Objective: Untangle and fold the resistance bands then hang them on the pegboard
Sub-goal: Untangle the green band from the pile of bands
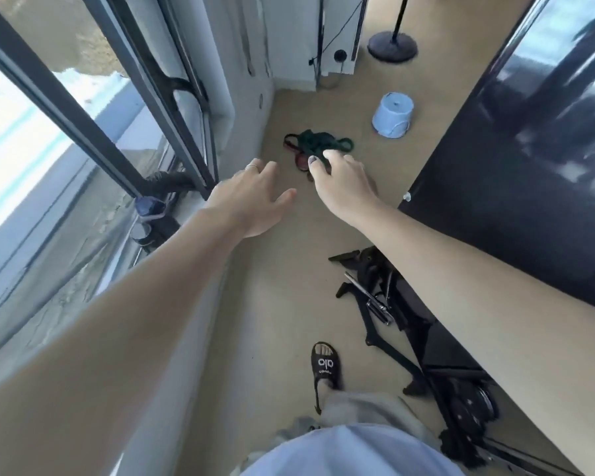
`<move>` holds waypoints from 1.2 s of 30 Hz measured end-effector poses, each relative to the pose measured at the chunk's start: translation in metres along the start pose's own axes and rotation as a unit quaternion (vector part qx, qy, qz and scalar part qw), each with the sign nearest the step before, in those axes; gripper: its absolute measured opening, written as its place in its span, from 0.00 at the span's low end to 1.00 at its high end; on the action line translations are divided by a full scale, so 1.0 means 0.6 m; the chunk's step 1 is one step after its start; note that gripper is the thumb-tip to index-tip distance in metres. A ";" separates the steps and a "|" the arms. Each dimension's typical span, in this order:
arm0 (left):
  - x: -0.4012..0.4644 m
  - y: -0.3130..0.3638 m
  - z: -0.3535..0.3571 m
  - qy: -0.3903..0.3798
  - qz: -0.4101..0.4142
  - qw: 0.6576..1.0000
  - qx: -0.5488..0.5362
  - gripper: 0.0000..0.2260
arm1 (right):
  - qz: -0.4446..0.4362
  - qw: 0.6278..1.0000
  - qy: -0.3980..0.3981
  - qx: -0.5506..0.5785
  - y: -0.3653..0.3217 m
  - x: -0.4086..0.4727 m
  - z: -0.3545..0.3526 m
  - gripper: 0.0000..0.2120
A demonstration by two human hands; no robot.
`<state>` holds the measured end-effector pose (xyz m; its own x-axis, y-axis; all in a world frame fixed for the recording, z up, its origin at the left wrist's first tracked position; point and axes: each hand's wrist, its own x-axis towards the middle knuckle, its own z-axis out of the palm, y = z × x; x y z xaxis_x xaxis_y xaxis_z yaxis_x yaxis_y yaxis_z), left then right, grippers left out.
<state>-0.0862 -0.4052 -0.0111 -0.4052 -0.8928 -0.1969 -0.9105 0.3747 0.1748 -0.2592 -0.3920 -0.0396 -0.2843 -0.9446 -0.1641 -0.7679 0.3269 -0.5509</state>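
Your torso in pale blue fabric [351, 451] fills the bottom edge, one foot in a black slide sandal [326, 365] planted on the tan floor [275, 304] just ahead of it. Both bare arms reach forward and down. Left hand [255, 197]: grip spread, fingers straight and apart, ring on one finger, holding nothing, in front of the floor beside the window frame [152, 108]. Right hand [340, 180]: fingers loosely extended, fingertips overlapping the near edge of the resistance bands [318, 146]; can't tell from this angle if they actually touch or pinch anything. Bands are a tangled heap on the floor, dark green on top, red and black loops showing at the left side, lying between the window wall and the dark cabinet [529, 183]. Upturned pale blue bucket [392, 115] sits on the floor beyond the heap, to its right. Black stand base [392, 46] further back. Black metal parts [375, 297] lie on the floor under your right forearm, against the cabinet.
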 end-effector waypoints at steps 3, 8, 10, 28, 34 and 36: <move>0.080 0.016 -0.019 -0.003 0.001 1.000 0.005 0.26 | 0.003 1.000 -0.007 0.000 0.012 0.072 -0.022 0.27; 0.197 0.026 -0.043 -0.007 0.005 1.000 0.002 0.25 | 0.002 1.000 -0.016 -0.012 0.017 0.181 -0.050 0.26; 0.246 0.021 -0.052 -0.012 0.010 1.000 -0.002 0.25 | 0.005 1.000 -0.016 -0.010 0.015 0.227 -0.056 0.26; 0.795 -0.059 -0.129 -0.070 0.113 0.991 0.009 0.24 | 0.146 0.987 0.041 0.047 -0.031 0.688 -0.095 0.28; 0.941 -0.035 -0.146 -0.084 0.140 0.986 0.018 0.24 | 0.159 0.984 0.048 0.061 -0.002 0.825 -0.123 0.28; 0.995 -0.027 -0.147 -0.084 0.135 0.987 0.016 0.24 | 0.155 0.985 0.043 0.062 0.014 0.879 -0.132 0.28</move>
<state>-0.3064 -0.9664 -0.0462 -0.6395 -0.7060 -0.3042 -0.7680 0.6042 0.2124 -0.4611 -0.8848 -0.0661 -0.5458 -0.7920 -0.2736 -0.5618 0.5881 -0.5818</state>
